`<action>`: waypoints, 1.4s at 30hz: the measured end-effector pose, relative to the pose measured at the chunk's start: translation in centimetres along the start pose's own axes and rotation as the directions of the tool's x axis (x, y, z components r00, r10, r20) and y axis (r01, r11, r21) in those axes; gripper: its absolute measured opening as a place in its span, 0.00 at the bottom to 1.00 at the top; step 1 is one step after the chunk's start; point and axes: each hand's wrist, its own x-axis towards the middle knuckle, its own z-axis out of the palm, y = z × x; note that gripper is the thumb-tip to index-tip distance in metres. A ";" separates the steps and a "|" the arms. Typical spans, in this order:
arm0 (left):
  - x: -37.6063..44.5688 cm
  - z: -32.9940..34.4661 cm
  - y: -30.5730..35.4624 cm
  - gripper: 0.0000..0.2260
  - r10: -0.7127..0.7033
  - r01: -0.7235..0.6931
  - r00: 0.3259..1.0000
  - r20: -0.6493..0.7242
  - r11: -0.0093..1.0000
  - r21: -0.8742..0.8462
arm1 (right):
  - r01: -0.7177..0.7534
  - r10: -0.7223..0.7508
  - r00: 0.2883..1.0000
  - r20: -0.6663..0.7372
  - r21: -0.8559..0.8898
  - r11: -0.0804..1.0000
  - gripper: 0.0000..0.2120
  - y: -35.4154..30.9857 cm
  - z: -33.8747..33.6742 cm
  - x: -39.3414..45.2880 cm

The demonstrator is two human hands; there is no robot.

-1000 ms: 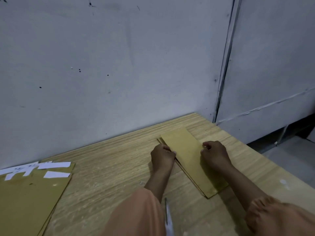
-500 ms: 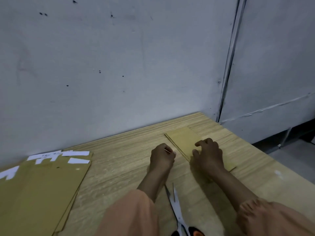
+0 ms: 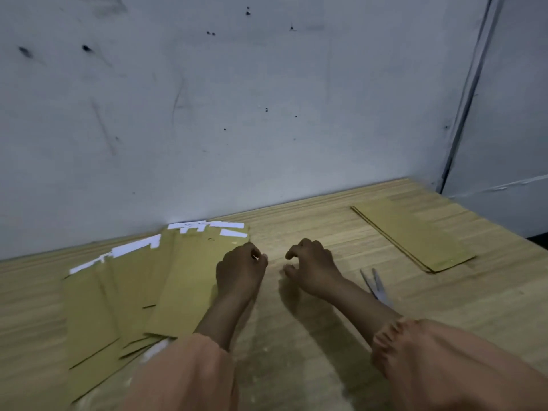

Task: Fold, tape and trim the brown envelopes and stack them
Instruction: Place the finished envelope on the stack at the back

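Between envelopes: both hands hovering over the desk, neither gripping an envelope.

Finished stack lying at 2 o'clock, seemingly parked clear; unfolded envelopes fanning at 9 o'clock within reach. Left hand curling, apparently pinching a small scrap; right hand loosely curled, gripping nothing; scissors lying beside its wrist.

Unfolded envelopes left; scissors, seemingly finished stack right.
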 end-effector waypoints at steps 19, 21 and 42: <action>1.5 -3.4 -9.2 0.38 -0.392 0.382 0.919 0.052 0.914 0.135 | 0.055 -0.054 0.998 -0.007 0.031 0.998 0.25 -7.7 7.9 1.1; 1.7 -3.4 -9.5 0.33 -0.374 0.372 0.927 0.021 0.925 0.079 | 0.063 -0.063 0.998 -0.028 0.035 0.997 0.25 -7.4 8.2 1.1; -0.5 -10.6 -10.1 0.09 -0.034 0.028 0.999 -0.019 0.972 -0.235 | 0.010 0.133 0.986 -0.099 0.835 0.550 0.15 -6.9 -2.8 1.5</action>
